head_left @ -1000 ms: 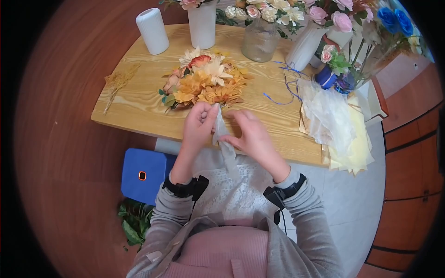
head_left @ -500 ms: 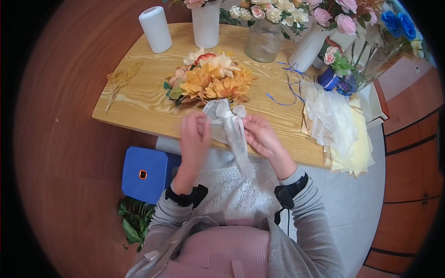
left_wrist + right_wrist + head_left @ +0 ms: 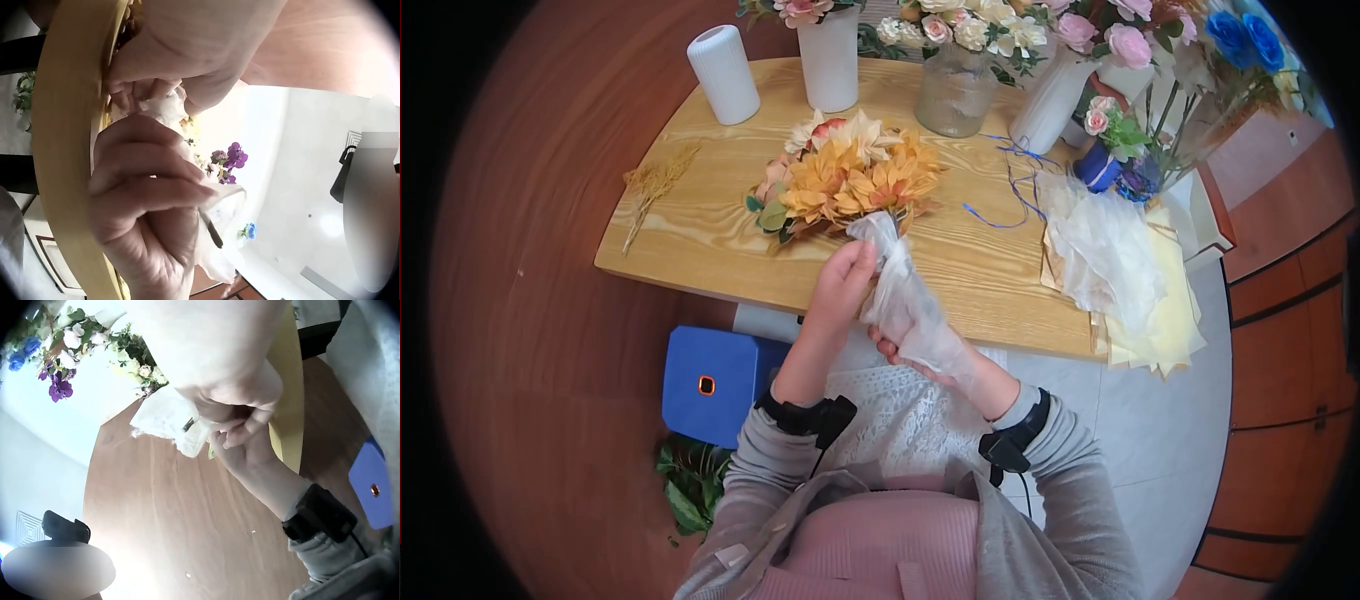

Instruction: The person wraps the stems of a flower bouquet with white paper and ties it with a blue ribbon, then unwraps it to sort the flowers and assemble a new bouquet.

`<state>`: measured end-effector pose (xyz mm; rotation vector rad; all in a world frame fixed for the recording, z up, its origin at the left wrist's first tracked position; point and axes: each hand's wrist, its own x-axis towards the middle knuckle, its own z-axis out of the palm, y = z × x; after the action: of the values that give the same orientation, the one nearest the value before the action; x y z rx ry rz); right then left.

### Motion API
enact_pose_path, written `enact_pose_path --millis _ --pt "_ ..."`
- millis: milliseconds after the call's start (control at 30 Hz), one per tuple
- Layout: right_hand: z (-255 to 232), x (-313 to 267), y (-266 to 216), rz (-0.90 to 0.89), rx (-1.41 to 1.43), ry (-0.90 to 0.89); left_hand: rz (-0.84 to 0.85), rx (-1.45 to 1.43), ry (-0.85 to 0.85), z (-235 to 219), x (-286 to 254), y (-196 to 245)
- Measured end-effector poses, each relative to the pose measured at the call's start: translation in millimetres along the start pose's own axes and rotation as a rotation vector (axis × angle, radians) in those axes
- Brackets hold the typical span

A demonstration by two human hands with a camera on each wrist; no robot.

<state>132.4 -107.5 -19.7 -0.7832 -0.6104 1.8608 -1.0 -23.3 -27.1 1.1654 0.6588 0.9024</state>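
Observation:
A bouquet of orange, cream and red artificial flowers [image 3: 855, 180] lies on the wooden table, its stems toward the person. White sheer wrapping [image 3: 905, 300] surrounds the stems and drapes over the right hand. Just below the flower heads, my left hand [image 3: 840, 290] pinches the wrapping between thumb and fingers. My right hand [image 3: 147, 200] curls around the wrapped stems lower down, partly veiled by the wrapping in the head view. One dark stem end [image 3: 212, 231] pokes out past its fingers in the left wrist view.
Dried yellow sprigs [image 3: 655, 185] lie at the table's left, an empty white vase [image 3: 723, 75] behind. Several flower-filled vases line the back. Blue ribbon [image 3: 1020, 190] and stacked white and yellow sheets [image 3: 1125, 270] are at right. A blue box [image 3: 715, 385] stands below the table's left.
The wrapping has gone from hanging in narrow strips to spreading around the stems and over the right hand. The right hand moved lower onto the stems; the left hand came in to the wrapping.

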Motion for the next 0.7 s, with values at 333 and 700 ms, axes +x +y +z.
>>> enact_pose_path --millis 333,700 --pt "0 -33 10 0.352 0.526 -0.521 -0.112 -0.382 -0.024 6 8 4" --pt "21 -42 -47 -0.689 -1.187 0.213 -0.084 -0.336 -0.054 18 4 3"
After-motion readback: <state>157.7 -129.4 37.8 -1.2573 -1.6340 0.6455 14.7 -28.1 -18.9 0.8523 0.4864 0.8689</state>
